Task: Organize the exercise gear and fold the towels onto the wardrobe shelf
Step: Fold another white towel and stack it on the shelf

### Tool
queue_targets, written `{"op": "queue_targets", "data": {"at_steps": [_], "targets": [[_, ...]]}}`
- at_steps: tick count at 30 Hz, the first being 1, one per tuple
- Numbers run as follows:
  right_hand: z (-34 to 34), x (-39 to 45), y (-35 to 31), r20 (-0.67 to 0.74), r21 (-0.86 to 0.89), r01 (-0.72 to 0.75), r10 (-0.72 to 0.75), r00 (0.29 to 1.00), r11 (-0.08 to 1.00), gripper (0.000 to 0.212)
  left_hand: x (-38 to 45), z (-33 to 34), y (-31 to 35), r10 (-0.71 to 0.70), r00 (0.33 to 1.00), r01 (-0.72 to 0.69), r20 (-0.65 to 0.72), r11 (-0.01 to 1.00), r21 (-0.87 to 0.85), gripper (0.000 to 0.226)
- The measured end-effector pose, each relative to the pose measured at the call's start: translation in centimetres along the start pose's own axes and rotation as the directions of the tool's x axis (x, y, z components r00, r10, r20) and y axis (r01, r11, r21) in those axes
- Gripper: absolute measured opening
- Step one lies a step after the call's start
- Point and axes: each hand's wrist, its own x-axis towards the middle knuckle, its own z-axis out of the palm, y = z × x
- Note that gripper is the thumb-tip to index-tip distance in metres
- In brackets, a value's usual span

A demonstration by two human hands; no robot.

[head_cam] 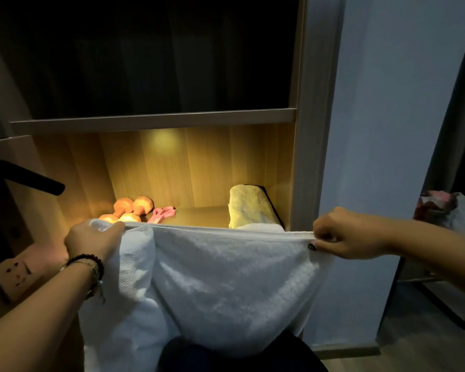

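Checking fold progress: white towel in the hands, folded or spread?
Spread. The left hand and right hand pinch the white towel by its top edge, stretched taut between them; the rest hangs loose.

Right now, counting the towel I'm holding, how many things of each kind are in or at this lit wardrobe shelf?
Orange dumbbells: 2, lying at the left of the shelf.
Pink hand gripper: 1, beside the dumbbells.
Folded towel: 1, at the right of the shelf.
White towel: 1, stretched between the left hand and the right hand.
Total: 5
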Motion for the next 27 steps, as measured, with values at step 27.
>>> {"op": "queue_targets", "data": {"at_steps": [27], "targets": [[0.6,7.8,3.3,0.063,0.969,-0.186,0.565,0.823,0.163,0.018,-0.6,3.3,3.8,-0.314,0.840,0.470,0.442,0.828,-0.305,0.089]]}}
